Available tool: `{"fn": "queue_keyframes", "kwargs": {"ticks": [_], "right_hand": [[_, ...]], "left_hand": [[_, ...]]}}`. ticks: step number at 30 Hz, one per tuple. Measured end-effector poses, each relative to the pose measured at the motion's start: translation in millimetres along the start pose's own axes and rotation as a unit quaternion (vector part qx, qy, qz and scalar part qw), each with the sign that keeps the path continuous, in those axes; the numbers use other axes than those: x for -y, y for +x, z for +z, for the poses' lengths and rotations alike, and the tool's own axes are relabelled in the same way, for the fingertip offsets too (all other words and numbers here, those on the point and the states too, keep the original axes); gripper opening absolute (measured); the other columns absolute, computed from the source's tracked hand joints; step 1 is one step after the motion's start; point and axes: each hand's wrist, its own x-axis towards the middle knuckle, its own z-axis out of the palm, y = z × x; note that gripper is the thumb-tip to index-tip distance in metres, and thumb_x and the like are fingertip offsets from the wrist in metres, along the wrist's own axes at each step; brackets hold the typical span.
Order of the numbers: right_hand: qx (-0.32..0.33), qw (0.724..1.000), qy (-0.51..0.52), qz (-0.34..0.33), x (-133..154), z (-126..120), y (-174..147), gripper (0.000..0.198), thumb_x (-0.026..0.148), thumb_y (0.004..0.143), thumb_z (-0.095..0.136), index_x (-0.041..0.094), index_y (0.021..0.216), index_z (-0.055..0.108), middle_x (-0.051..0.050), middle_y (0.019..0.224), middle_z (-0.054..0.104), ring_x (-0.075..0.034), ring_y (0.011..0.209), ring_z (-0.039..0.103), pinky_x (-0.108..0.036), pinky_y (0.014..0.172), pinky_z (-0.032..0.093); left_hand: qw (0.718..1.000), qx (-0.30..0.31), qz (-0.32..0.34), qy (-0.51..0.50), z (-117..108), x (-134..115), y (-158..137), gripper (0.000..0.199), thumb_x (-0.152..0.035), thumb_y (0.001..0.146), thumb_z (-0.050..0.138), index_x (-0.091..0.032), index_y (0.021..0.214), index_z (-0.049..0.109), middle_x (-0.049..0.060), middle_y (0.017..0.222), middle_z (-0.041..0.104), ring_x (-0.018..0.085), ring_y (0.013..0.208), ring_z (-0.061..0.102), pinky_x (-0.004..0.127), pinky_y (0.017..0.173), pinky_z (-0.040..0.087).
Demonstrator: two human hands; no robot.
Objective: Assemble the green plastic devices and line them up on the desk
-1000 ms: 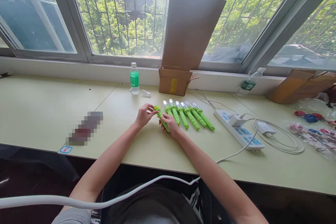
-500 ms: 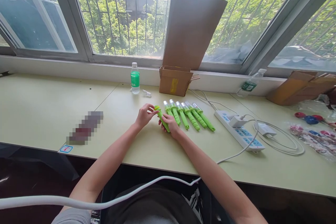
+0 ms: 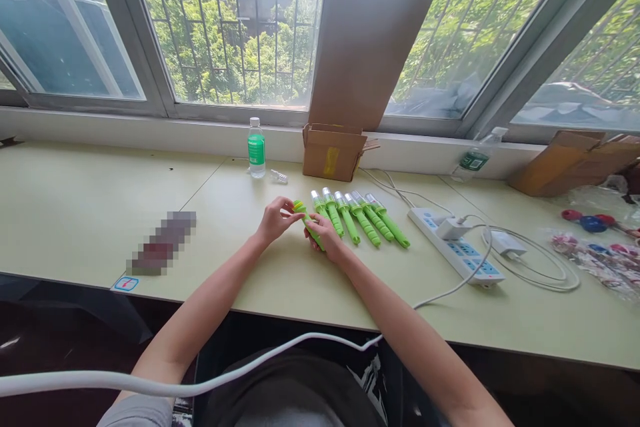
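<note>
Between my two hands is a green plastic stick (image 3: 307,218) with a ridged, yellowish top end. It is held tilted above the table. My right hand (image 3: 327,239) is wrapped round its lower handle. At the upper end, my left hand (image 3: 275,220) pinches the stick just below its ridged top, thumb and fingers closed. Just right of it lie several similar green sticks (image 3: 354,217) in a slanting row, each topped with a clear cap; some have spiral handles. A small clear plastic piece (image 3: 279,177) rests beyond my left hand.
A water bottle (image 3: 257,150) and a small cardboard box (image 3: 333,155) stand by the window. To the right are a white power strip (image 3: 457,250), looped cables, a tilted bottle (image 3: 475,159) and bagged items (image 3: 600,257). A white cable (image 3: 280,350) crosses before my body.
Both hands stay around the same green stick, with only a slight shift of the right-hand fingers. The view has moved a little; the other things lie as before.
</note>
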Motion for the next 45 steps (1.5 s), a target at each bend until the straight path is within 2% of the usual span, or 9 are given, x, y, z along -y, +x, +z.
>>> {"fn": "queue_keyframes", "kwargs": {"ticks": [4, 11, 21, 26, 31, 39, 45], "right_hand": [[-0.028, 1.000, -0.013, 0.001, -0.3, 0.8, 0.2, 0.037, 0.042, 0.071, 0.062, 0.021, 0.099, 0.050, 0.004, 0.062, 0.058, -0.007, 0.035, 0.039, -0.020, 0.033, 0.027], [-0.013, 1.000, 0.005, 0.007, 1.7, -2.8, 0.8, 0.033, 0.040, 0.071, 0.060, 0.017, 0.095, 0.055, -0.001, 0.065, 0.062, -0.008, 0.035, 0.042, -0.021, 0.032, 0.026], [-0.020, 1.000, 0.004, -0.001, 1.8, -2.0, -0.5, 0.033, 0.041, 0.072, 0.061, 0.018, 0.095, 0.058, 0.000, 0.067, 0.062, -0.008, 0.037, 0.045, -0.020, 0.032, 0.026], [0.015, 1.000, -0.001, -0.005, -0.5, -1.1, 1.3, 0.033, 0.049, 0.076, 0.056, 0.017, 0.085, 0.061, -0.003, 0.075, 0.064, -0.008, 0.042, 0.048, -0.020, 0.034, 0.031], [0.030, 1.000, 0.008, -0.001, -3.6, -1.4, 3.4, 0.033, 0.049, 0.076, 0.057, 0.018, 0.089, 0.061, -0.003, 0.077, 0.065, -0.008, 0.043, 0.050, -0.021, 0.034, 0.032], [0.001, 1.000, 0.000, -0.009, -3.7, -2.4, 2.6, 0.031, 0.046, 0.078, 0.057, 0.017, 0.090, 0.056, 0.000, 0.066, 0.063, -0.006, 0.035, 0.040, -0.020, 0.032, 0.027], [-0.016, 1.000, -0.012, -0.001, -5.5, -2.6, 3.0, 0.038, 0.046, 0.074, 0.063, 0.019, 0.097, 0.049, 0.000, 0.066, 0.066, -0.006, 0.035, 0.041, -0.019, 0.032, 0.028]], "left_hand": [[1.000, 0.017, 0.008, -0.006, 0.1, -1.7, 0.3, 0.045, -0.045, 0.063, 0.075, -0.018, 0.092, 0.054, 0.005, 0.089, 0.062, 0.015, 0.078, 0.066, 0.032, 0.062, 0.061], [1.000, 0.018, 0.000, -0.003, -0.6, 1.6, 1.0, 0.037, -0.042, 0.068, 0.073, -0.018, 0.089, 0.054, 0.004, 0.090, 0.060, 0.014, 0.077, 0.065, 0.031, 0.063, 0.061], [1.000, 0.009, 0.004, -0.003, 0.9, 3.4, 0.3, 0.037, -0.043, 0.069, 0.072, -0.017, 0.088, 0.054, 0.005, 0.088, 0.060, 0.015, 0.076, 0.065, 0.031, 0.061, 0.061], [1.000, -0.014, 0.004, 0.003, 1.9, 3.1, 0.4, 0.040, -0.045, 0.067, 0.073, -0.017, 0.088, 0.054, 0.004, 0.088, 0.060, 0.015, 0.074, 0.065, 0.030, 0.060, 0.061], [1.000, -0.017, 0.010, 0.016, 0.7, 5.6, 0.1, 0.039, -0.047, 0.066, 0.073, -0.017, 0.081, 0.054, 0.003, 0.081, 0.059, 0.014, 0.070, 0.065, 0.032, 0.059, 0.061], [1.000, -0.024, 0.019, 0.007, 4.8, 3.2, -0.9, 0.039, -0.046, 0.068, 0.072, -0.017, 0.085, 0.052, 0.002, 0.083, 0.058, 0.013, 0.071, 0.065, 0.031, 0.060, 0.061], [0.999, -0.025, 0.017, 0.018, 3.6, 3.1, -1.0, 0.039, -0.046, 0.067, 0.072, -0.016, 0.082, 0.053, 0.002, 0.081, 0.058, 0.012, 0.070, 0.064, 0.029, 0.059, 0.061]]}}
